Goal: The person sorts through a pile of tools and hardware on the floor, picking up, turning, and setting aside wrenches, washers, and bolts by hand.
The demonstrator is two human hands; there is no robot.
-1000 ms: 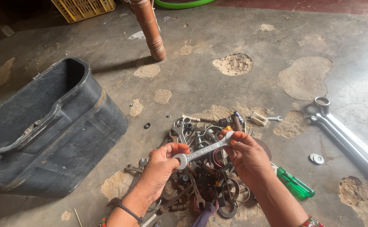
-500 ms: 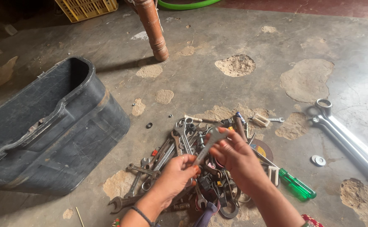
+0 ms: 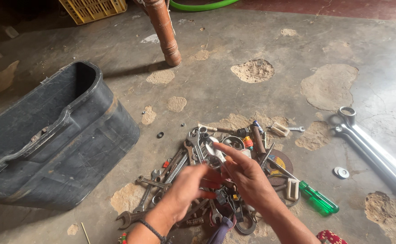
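Note:
My right hand [image 3: 248,177] grips a small silver open-ended wrench [image 3: 216,151], whose head sticks up past my extended forefinger. Blurred by motion, my left hand [image 3: 186,187] has its fingers curled close to the wrench's lower end; whether it grips is unclear. Both hands hover over a pile of wrenches, rings and small metal parts [image 3: 192,145] on the cracked concrete floor. A green-handled screwdriver [image 3: 317,199] lies at the pile's right edge.
A scuffed black plastic bin [image 3: 62,135] lies tipped at the left. A big chrome wrench [image 3: 374,149] and a washer [image 3: 341,172] lie to the right. A turned wooden leg [image 3: 164,31], a yellow crate [image 3: 91,8] and a green hose [image 3: 198,5] are at the top.
The wrench went from level between both hands to steeply tilted, its head now up by my right forefinger. Both hands dropped lower and closer together over the pile.

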